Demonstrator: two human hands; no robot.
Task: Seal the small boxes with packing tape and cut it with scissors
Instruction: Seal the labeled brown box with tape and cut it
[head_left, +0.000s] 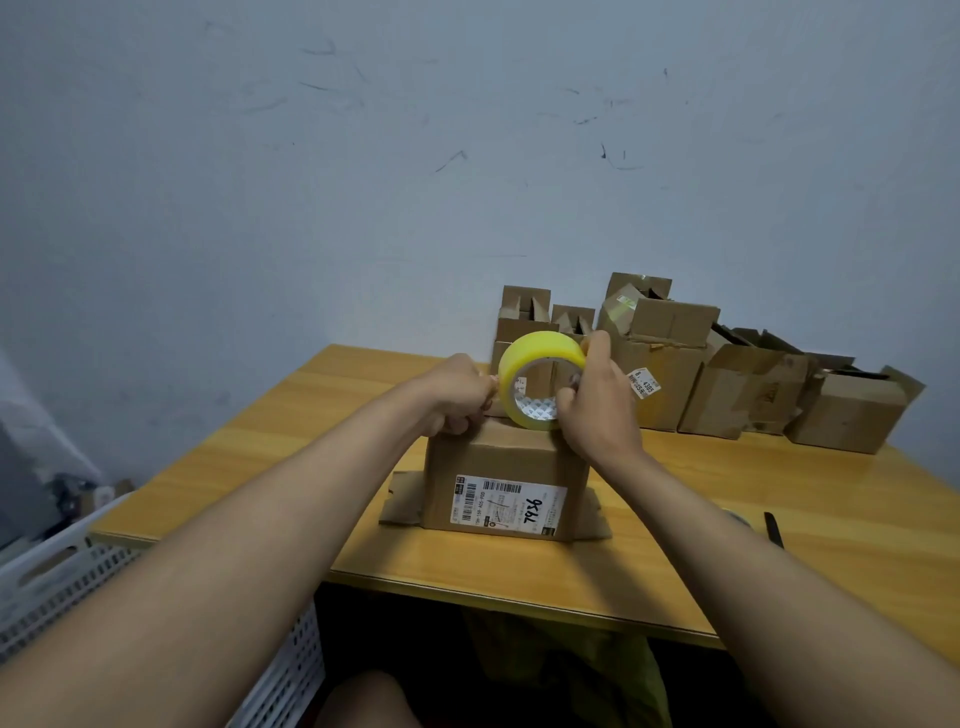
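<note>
While resting on box (506, 480): tape roll (540, 379) is standing on edge.
Right hand (597, 400): fingers are curling round the roll.
Left hand (457, 395): fingers are pinching the tape's end.

Wooden table (779, 519): yellow-orange top, set against a wall (363, 156). The wall is pale blue-grey, with dark scuffs and scratch marks across it. White perforated plastic crate (62, 566): stands at the table's left edge, lower than the tabletop, extending toward the camera. Small items lie on the floor beyond the crate, too blurred to identify. Dark space under the table; contents there cannot be made out.
</note>
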